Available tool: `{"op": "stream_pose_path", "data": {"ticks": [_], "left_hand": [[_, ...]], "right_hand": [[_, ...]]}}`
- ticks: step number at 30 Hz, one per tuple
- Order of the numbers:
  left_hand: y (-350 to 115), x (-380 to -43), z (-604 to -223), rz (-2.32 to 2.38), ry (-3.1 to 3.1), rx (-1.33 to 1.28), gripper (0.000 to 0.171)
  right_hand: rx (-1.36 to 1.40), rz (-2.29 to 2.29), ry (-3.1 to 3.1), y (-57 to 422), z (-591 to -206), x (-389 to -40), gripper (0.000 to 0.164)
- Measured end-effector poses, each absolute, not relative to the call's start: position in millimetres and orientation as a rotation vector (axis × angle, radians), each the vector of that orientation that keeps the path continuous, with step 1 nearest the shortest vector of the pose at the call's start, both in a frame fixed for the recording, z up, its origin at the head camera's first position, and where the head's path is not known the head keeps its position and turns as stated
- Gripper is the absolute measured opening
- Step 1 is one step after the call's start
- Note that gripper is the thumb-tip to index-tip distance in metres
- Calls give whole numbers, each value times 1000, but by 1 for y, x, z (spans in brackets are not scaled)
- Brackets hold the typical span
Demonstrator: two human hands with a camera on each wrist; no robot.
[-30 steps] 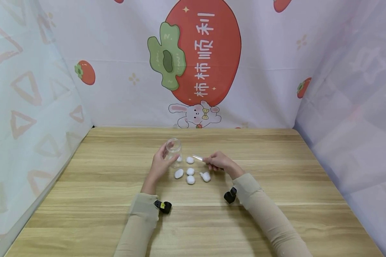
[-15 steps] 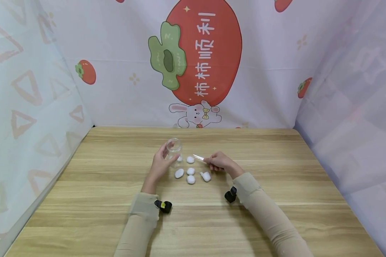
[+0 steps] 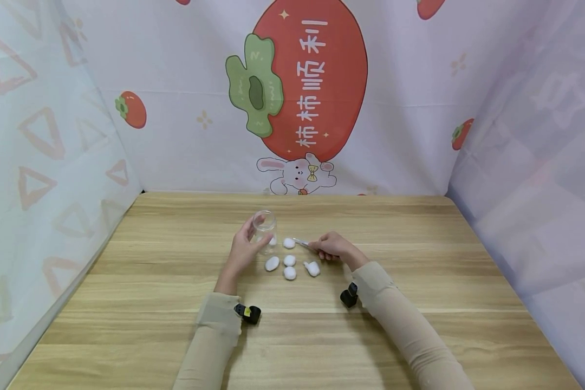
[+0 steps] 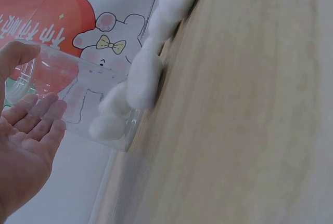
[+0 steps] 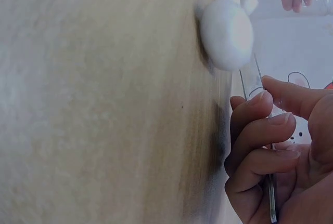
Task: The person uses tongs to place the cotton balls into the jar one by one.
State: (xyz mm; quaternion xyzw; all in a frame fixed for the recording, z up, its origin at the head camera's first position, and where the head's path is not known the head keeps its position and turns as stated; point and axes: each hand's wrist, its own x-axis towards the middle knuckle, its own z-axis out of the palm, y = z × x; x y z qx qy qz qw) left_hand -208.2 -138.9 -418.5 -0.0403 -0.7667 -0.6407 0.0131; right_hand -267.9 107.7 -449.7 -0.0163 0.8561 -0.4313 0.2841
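A clear glass jar (image 3: pixel 264 229) stands upright on the table (image 3: pixel 400 336), its mouth open at the top. Inside, at its base, are at least two white cotton balls (image 4: pixel 108 127); glare and the glass make an exact count hard. The left hand (image 3: pixel 244 248) holds the jar, thumb on one side and fingers curved round the other; the farther fingers are partly hidden in the head view.

Five loose cotton balls (image 3: pixel 290 260) lie on the table near the jar: one just right of it, the others nearer the person and mostly to its right. The one farthest right from the jar has a small tuft sticking out. In the left wrist view these overlap in a row, cut off at the top edge.

Right of the jar, the right hand (image 3: pixel 332 246) pinches metal tweezers (image 3: pixel 304 244), thumb against curled fingers that hide their middle. Their tips, slightly apart, point at the ball just right of the jar; whether they touch it I cannot tell. The right wrist view cuts the jar off at its upper right corner.

Beyond the jar hangs a printed cloth (image 3: pixel 175 146).
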Motion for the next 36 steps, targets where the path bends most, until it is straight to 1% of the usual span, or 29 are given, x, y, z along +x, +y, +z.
{"op": "stream_pose_path", "data": {"ticks": [13, 20, 36], "left_hand": [[-138, -209, -419, -1993, -2380, -128, 68], [-138, -207, -417, -1989, -2393, -99, 71], [-138, -207, -418, -1995, -2372, -106, 69]], "right_hand": [[-78, -1132, 2295, 106, -450, -268, 38], [-49, -1091, 2312, 103, -450, -268, 35], [-55, -1138, 2317, 99, -448, -267, 33]]}}
